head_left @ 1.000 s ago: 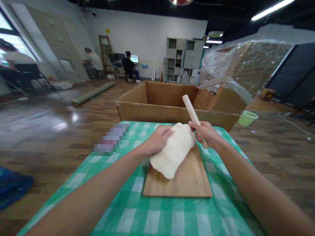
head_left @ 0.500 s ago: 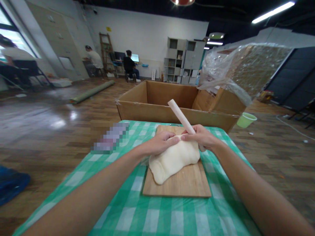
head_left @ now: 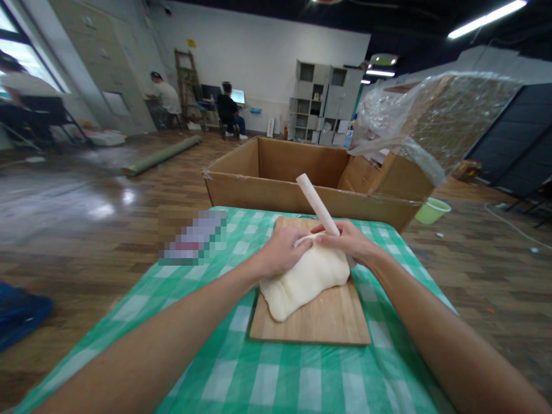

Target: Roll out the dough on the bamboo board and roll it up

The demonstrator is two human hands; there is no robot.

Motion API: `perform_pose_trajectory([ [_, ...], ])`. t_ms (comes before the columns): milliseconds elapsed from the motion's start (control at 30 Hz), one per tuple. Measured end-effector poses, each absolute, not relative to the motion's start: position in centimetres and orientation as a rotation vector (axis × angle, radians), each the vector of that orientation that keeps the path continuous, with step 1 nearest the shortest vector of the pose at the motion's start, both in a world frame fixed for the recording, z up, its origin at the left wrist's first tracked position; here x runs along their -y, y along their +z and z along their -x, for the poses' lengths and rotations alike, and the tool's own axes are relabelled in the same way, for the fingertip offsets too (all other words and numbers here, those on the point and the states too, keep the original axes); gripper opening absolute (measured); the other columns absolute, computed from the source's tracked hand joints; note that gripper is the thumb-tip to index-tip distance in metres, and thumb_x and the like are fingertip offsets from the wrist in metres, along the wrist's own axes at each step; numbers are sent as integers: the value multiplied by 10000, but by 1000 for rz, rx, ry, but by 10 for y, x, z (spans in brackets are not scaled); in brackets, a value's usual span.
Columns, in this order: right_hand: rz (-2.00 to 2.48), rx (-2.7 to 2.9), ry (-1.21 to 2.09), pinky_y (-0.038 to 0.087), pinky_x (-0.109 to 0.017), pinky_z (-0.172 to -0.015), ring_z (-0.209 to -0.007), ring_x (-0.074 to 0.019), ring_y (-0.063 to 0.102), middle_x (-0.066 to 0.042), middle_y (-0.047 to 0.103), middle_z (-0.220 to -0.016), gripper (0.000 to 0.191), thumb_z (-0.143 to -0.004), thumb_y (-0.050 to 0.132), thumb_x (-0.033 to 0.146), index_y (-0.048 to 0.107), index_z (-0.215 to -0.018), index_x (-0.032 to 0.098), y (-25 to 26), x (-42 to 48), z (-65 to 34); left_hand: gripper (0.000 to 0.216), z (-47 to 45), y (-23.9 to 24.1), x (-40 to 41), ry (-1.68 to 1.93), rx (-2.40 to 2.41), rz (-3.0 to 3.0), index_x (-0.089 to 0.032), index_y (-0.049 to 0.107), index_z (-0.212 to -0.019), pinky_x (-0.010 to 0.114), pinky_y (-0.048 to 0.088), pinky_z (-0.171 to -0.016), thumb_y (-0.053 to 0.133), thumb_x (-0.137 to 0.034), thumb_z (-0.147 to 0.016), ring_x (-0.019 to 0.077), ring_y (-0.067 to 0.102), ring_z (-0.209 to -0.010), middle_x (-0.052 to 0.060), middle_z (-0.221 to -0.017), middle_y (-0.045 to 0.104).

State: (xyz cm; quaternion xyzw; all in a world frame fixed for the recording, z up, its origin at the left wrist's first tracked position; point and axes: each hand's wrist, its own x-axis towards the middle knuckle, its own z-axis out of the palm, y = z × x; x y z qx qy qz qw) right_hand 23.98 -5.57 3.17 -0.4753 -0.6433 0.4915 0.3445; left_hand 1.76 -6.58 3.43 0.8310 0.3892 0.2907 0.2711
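A thick, pale sheet of dough (head_left: 308, 282) lies on a wooden cutting board (head_left: 310, 330), its far edge raised in my hands. My left hand (head_left: 284, 250) grips the dough's upper left edge, thumb on top and fingers behind it. At the upper right edge is my right hand (head_left: 349, 241), its thumb pressed on the dough. A whitish rolling pin (head_left: 317, 201) passes through that same hand, tilted up and to the left. The pin's lower end shows only slightly below the palm, and the fingers behind the dough are partly hidden.
The board rests on a green-and-white checked tablecloth (head_left: 233, 345). A blurred-out item (head_left: 192, 236) lies at the table's left edge. Beyond stand a large open cardboard box (head_left: 267, 187) and a pale green bucket (head_left: 432, 210). Several people sit in the background.
My left hand has shifted slightly left along the dough's edge, fingers curled more. The rolling pin and right hand keep nearly the same place. The view has tilted slightly.
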Motion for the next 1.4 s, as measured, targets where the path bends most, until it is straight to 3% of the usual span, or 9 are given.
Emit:
perform_pose_trajectory([
  [100, 1208, 1692, 1333, 507, -276, -669, -772, -189, 675, -57, 776, -926, 472, -671, 903, 446, 818, -1036, 160, 34, 56, -241, 352, -17, 32, 65, 794, -1039, -2211, -179, 779, -954, 314, 448, -737, 519, -413, -988, 221, 646, -838, 51, -874, 752],
  [333, 1276, 1682, 1100, 443, -271, -589, -665, -173, 621, -29, 717, -733, 405, -636, 890, 418, 818, -902, 122, 35, 57, -238, 469, -15, 24, 58, 717, -971, -2002, -131, 744, -832, 266, 347, -566, 557, -542, -959, 167, 574, -693, 38, -774, 688],
  [500, 1275, 1663, 1101, 414, -259, -572, -638, -150, 583, -14, 694, -708, 354, -650, 875, 401, 812, -869, 129, 32, 54, -241, 437, -6, 23, 52, 661, -840, -1815, -129, 784, -1043, 257, 394, -614, 643, -521, -910, 171, 611, -759, 64, -934, 740],
  [633, 1215, 1692, 1236, 432, -248, -569, -645, -138, 586, -13, 706, -766, 416, -674, 887, 421, 814, -980, 147, 33, 54, -251, 432, -1, 23, 49, 621, -744, -1804, -143, 784, -1139, 260, 411, -641, 672, -477, -891, 172, 625, -781, 70, -1002, 758],
  [800, 1237, 1744, 1363, 309, -219, -395, -421, -82, 418, 70, 551, -560, 524, -725, 841, 376, 770, -1204, 177, 30, 53, -261, 353, -3, 21, 49, 693, -868, -1967, -150, 825, -1038, 270, 347, -593, 655, -414, -878, 166, 586, -707, 44, -867, 758],
  [1033, 1282, 1787, 1208, 329, -210, -375, -405, -87, 455, 51, 549, -513, 279, -684, 800, 294, 809, -919, 145, 32, 53, -258, 455, -5, 33, 54, 622, -934, -1559, -151, 814, -1014, 293, 453, -662, 746, -544, -795, 221, 669, -821, 97, -986, 784],
  [1133, 1244, 1818, 1244, 343, -208, -381, -406, -85, 459, 50, 549, -510, 280, -684, 791, 293, 813, -917, 140, 36, 55, -258, 543, -3, 38, 59, 530, -943, -1424, -129, 796, -923, 282, 434, -604, 773, -646, -757, 197, 648, -731, 108, -917, 776],
  [1267, 1263, 1789, 1299, 294, -210, -357, -381, -86, 427, 58, 520, -486, 371, -763, 778, 390, 800, -1036, 140, 38, 57, -259, 542, -5, 37, 63, 475, -979, -1527, -134, 795, -894, 268, 362, -542, 802, -648, -721, 173, 600, -657, 78, -821, 748],
  [1400, 1372, 1791, 1244, 256, -216, -341, -375, -90, 420, 55, 494, -464, 402, -763, 816, 546, 722, -838, 163, 36, 56, -258, 451, -12, 32, 63, 558, -1039, -1681, -155, 787, -827, 270, 273, -515, 753, -603, -783, 140, 511, -606, 32, -713, 677],
])
